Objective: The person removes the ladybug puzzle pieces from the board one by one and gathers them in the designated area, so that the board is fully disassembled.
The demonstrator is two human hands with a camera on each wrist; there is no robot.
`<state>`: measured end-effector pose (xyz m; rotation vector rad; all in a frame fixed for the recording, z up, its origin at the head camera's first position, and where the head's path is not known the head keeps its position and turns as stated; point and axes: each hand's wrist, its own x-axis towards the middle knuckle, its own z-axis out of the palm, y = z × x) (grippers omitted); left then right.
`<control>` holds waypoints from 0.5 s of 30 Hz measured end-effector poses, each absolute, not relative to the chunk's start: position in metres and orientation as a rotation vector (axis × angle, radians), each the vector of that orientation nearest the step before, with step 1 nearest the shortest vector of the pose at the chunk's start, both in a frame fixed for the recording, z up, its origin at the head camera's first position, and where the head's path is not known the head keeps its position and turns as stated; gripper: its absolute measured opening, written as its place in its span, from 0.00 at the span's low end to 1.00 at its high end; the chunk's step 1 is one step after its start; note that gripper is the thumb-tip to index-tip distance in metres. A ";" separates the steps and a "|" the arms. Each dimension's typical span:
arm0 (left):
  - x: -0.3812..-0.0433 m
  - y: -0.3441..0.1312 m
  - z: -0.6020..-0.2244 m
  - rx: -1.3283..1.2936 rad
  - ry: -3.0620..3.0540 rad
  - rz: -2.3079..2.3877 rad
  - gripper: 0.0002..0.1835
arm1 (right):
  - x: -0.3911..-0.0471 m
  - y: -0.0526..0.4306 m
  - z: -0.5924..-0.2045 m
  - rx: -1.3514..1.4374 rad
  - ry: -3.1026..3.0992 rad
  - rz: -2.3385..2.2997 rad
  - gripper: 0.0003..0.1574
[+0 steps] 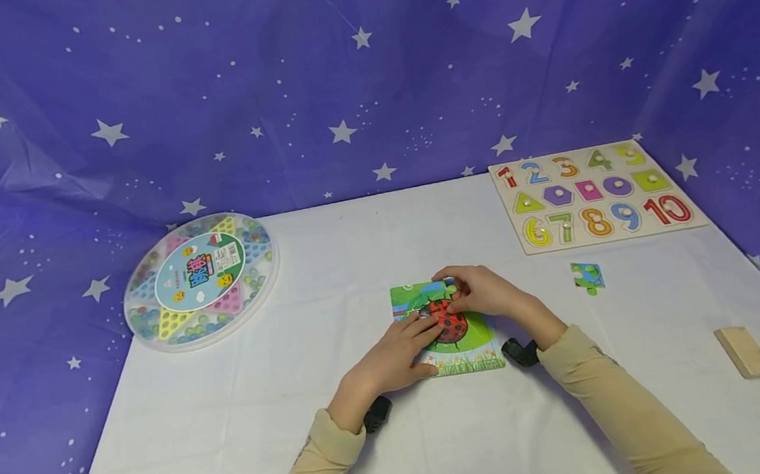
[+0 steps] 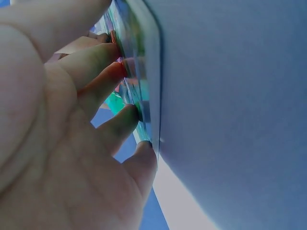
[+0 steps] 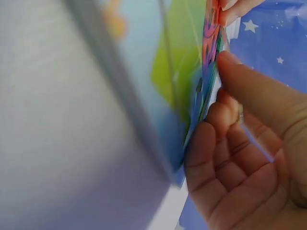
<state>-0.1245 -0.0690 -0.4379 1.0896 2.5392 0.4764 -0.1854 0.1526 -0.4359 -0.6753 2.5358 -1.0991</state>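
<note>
- The ladybug jigsaw puzzle [image 1: 471, 361] lies flat on the white table [image 1: 328, 274], beneath both hands.
- Left hand [image 1: 394, 357]: fingers extended and loose, tips resting on the ladybug picture, gripping nothing.
- Right hand [image 1: 490, 292]: fingers bent at the puzzle's far right corner, thumb touching the ladybug; cannot tell whether they pinch a piece.
- A loose jigsaw piece [image 1: 588, 276] lies right of the right hand, well apart from its fingers.

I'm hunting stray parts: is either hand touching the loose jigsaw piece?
No, the left hand and right hand are on the ladybug puzzle, while the loose jigsaw piece lies apart.
</note>
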 end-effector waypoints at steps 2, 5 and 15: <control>-0.125 -0.069 -0.439 1.079 2.534 0.486 0.35 | -0.184 0.159 -0.433 -0.658 2.533 -1.130 0.32; -0.125 -0.070 -0.440 1.082 2.528 0.499 0.35 | -0.183 0.178 -0.428 -0.630 2.523 -1.193 0.33; -0.125 -0.070 -0.438 1.091 2.502 0.543 0.35 | -0.175 0.278 -0.416 -0.338 2.635 -1.116 0.34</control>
